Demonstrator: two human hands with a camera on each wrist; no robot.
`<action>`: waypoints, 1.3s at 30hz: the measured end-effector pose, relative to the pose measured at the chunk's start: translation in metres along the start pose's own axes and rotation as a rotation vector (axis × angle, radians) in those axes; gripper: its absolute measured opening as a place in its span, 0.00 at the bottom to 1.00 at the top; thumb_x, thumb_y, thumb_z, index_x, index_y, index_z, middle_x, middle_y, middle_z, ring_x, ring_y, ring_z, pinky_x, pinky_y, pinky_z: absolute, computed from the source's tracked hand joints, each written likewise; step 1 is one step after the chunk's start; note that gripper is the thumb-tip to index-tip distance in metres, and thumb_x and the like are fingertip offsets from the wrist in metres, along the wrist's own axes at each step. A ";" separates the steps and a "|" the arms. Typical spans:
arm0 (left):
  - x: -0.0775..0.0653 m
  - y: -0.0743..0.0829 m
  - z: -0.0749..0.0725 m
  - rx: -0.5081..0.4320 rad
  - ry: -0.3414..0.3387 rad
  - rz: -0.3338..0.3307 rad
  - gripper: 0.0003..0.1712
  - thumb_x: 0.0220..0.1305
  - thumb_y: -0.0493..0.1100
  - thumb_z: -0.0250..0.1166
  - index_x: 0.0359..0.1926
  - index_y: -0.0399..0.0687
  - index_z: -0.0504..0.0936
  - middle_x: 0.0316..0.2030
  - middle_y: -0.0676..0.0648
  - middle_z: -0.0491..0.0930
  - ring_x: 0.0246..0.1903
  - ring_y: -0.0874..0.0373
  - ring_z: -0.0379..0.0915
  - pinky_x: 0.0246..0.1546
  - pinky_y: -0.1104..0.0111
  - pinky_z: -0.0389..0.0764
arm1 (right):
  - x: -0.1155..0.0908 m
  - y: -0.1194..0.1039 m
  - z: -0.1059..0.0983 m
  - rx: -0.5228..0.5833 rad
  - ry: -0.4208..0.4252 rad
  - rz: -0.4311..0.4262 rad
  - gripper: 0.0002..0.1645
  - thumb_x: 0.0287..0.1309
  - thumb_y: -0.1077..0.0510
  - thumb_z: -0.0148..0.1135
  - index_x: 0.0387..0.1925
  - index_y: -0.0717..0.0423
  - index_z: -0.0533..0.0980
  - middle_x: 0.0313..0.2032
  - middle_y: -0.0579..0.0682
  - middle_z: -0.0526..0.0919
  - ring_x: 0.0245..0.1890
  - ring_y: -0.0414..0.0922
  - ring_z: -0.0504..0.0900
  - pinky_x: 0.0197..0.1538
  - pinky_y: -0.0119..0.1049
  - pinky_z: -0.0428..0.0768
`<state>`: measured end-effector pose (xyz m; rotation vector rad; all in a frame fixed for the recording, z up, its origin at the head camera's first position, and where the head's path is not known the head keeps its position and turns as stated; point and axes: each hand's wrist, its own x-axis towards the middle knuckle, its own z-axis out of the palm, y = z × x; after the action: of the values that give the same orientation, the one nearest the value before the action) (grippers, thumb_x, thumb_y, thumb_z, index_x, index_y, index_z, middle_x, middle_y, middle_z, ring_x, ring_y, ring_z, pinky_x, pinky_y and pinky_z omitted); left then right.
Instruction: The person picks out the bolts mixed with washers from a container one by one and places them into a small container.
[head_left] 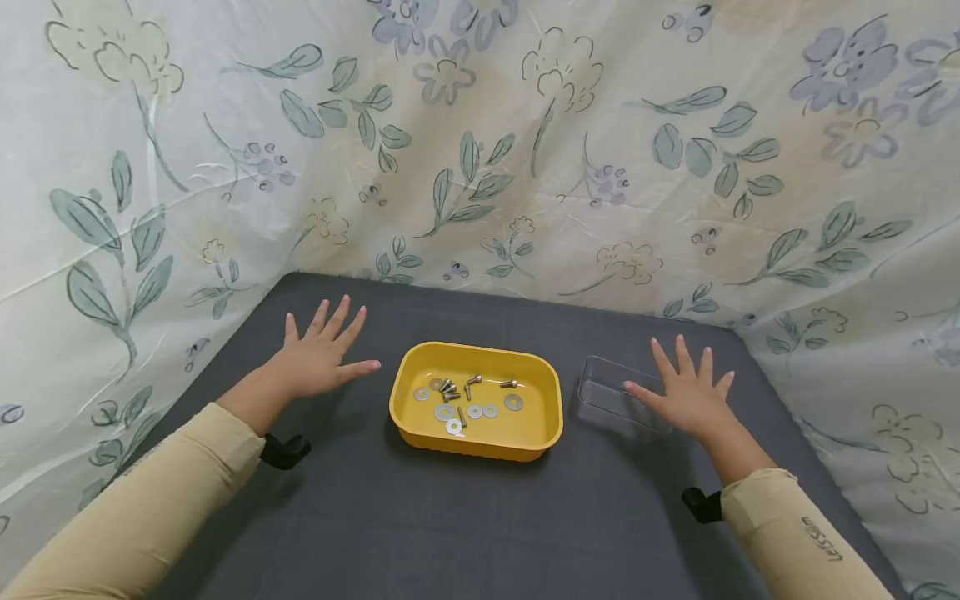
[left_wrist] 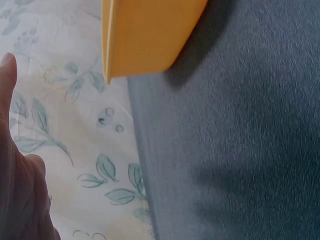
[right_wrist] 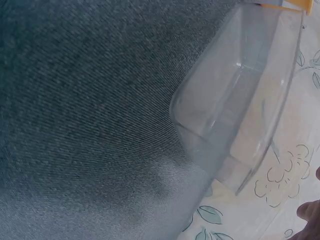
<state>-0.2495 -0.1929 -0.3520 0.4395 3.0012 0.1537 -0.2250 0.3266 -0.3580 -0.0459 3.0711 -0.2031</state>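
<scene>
Both hands are spread with fingers splayed, gripping nothing: the left hand [head_left: 318, 358] to one side of the yellow rectangular plastic tray [head_left: 472, 447], the right hand [head_left: 690, 396] to the other. The tray stands on the dark grey cloth-covered table [head_left: 450, 525], holding loose silver metal screws [head_left: 451, 397] and flat round metal washers [head_left: 507, 402]. Beside it lies a clear rectangular plastic box [head_left: 609, 387]. Risks, as judged: the box, being transparent, may be misjudged and knocked; clustered screws may drag neighbours; thin washers may slip a pinch. Whether the right hand clears the box is uncertain from the head view.
</scene>
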 end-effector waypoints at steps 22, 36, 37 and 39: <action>0.013 0.024 0.014 -0.006 -0.017 0.059 0.59 0.51 0.81 0.38 0.71 0.52 0.28 0.69 0.44 0.21 0.68 0.44 0.16 0.54 0.38 0.17 | 0.013 0.005 0.001 0.018 0.005 -0.020 0.58 0.51 0.22 0.39 0.71 0.47 0.30 0.67 0.65 0.23 0.60 0.70 0.16 0.46 0.74 0.19; 0.012 0.047 0.030 -0.024 -0.021 0.135 0.66 0.45 0.84 0.39 0.71 0.46 0.30 0.71 0.46 0.26 0.69 0.47 0.23 0.58 0.40 0.22 | 0.014 0.006 0.008 0.012 0.021 -0.016 0.59 0.50 0.21 0.40 0.71 0.47 0.32 0.68 0.65 0.25 0.60 0.70 0.17 0.47 0.74 0.21; 0.012 0.049 0.032 -0.026 -0.020 0.144 0.66 0.45 0.84 0.39 0.71 0.45 0.30 0.71 0.45 0.27 0.69 0.47 0.22 0.58 0.40 0.21 | 0.014 0.006 0.009 0.011 0.021 -0.016 0.59 0.50 0.21 0.40 0.71 0.47 0.32 0.68 0.65 0.25 0.60 0.70 0.17 0.47 0.74 0.21; 0.012 0.051 0.034 -0.026 -0.031 0.152 0.66 0.44 0.85 0.38 0.70 0.45 0.29 0.71 0.45 0.26 0.69 0.48 0.22 0.58 0.40 0.22 | 0.013 0.005 0.010 0.007 0.021 -0.016 0.59 0.50 0.21 0.40 0.71 0.47 0.32 0.68 0.65 0.25 0.61 0.70 0.17 0.47 0.74 0.21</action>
<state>-0.2430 -0.1377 -0.3811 0.6619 2.9308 0.1958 -0.2380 0.3298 -0.3689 -0.0677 3.0915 -0.2169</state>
